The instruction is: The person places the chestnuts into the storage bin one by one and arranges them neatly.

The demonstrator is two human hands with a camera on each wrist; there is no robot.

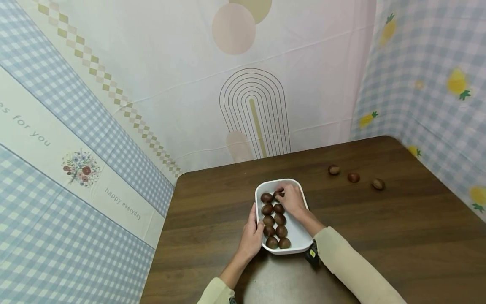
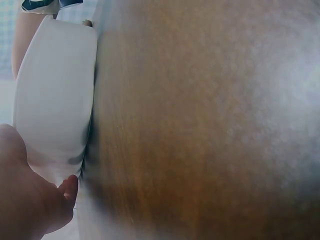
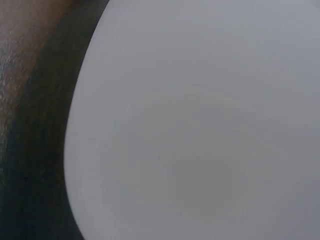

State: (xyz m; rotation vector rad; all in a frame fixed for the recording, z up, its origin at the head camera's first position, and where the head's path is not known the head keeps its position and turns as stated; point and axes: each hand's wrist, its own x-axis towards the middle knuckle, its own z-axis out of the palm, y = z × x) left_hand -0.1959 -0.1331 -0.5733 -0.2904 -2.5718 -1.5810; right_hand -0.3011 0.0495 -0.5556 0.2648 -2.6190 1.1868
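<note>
A white rectangular tray with rounded corners stands on the table. Two columns of glossy brown, chestnut-like pieces fill its left part. My left hand grips the tray's left side, thumb over the rim and fingers along the outer wall. In the left wrist view that hand shows at the tray's outer wall. Inside the far end, my right hand pinches a brown chestnut-like piece at the top of the second column. The right wrist view holds mostly the white tray.
Three more brown pieces lie apart on the dark wooden table at the back right: one, a second and a third. Patterned cloths hang behind the table and at both sides.
</note>
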